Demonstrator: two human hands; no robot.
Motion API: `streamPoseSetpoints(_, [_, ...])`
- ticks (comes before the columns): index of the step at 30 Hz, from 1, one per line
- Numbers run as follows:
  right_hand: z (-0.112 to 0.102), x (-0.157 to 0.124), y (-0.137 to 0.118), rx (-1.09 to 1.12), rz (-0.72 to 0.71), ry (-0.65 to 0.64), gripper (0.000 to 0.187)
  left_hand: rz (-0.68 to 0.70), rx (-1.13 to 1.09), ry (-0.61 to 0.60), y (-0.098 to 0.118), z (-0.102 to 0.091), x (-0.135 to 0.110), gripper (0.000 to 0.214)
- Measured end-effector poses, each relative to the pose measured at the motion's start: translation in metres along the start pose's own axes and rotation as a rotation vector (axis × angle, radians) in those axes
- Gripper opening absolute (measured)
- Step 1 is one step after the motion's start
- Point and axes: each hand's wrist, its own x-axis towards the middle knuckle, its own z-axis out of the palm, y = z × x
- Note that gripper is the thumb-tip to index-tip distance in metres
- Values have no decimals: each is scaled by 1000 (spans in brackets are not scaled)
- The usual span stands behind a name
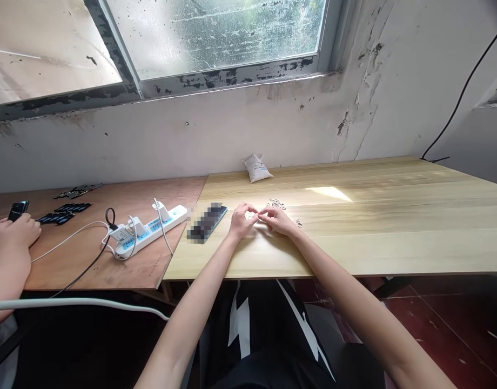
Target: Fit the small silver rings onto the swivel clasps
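Note:
My left hand [242,220] and my right hand [277,220] meet fingertip to fingertip above the light wooden table. Both are closed in a pinch, and whatever sits between the fingertips is too small to make out. Just behind my right hand lies a loose pile of small ring-like metal pieces [276,203]. A smaller cluster of similar pieces [299,222] rests to the right of that hand. Left of my left hand, a phone [208,223] lies flat, its screen blurred out.
A small white packet [257,168] stands by the wall. On the adjoining brown table [86,270] are a white power strip [151,232] with plugged-in chargers, cables and several dark flat parts [64,213]. At far left, another person's hands [17,232] hold a dark device [18,209].

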Motion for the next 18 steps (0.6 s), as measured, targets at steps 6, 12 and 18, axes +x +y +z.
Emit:
streamPoseSetpoints(6, [2, 3, 4, 30, -25, 51, 21, 10, -18, -43, 2, 0, 0, 8])
streamPoseSetpoints(12, [4, 2, 4, 108, -15, 28, 16, 24, -4, -75, 0, 2, -1, 10])
streamPoseSetpoints(18, [5, 3, 6, 102, -4, 71, 11, 22, 19, -115, 0, 2, -1, 11])
